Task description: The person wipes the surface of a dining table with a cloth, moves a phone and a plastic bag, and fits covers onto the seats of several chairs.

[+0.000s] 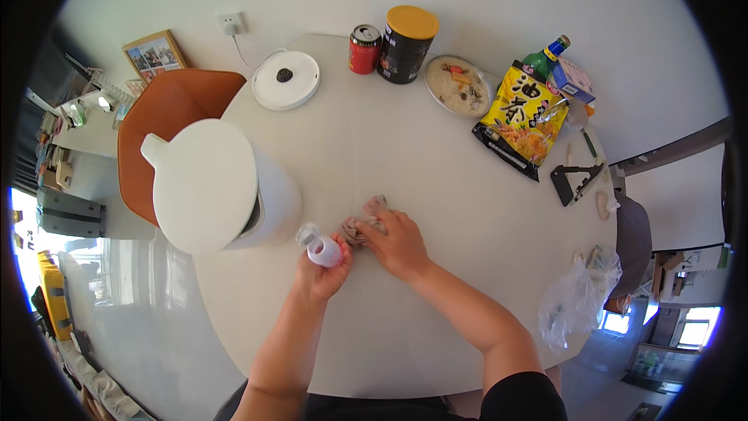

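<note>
My left hand (321,279) is closed around a small pale pink bottle (324,252) with a clear flipped-up lid (307,234). Just to its right, my right hand (399,246) presses its fingers onto a crumpled pinkish-brown cloth (360,230) lying on the table. One bunched end of the cloth sticks out beyond the fingers. The two hands are close together, and the bottle is tilted away from me.
A white lidded bin (206,187) stands left of my hands. Farther back are a round white lid (285,80), red can (365,48), black canister (405,47), plate (431,87), yellow packet (523,121) and green bottle (541,60). A plastic bag (573,304) lies near the right edge.
</note>
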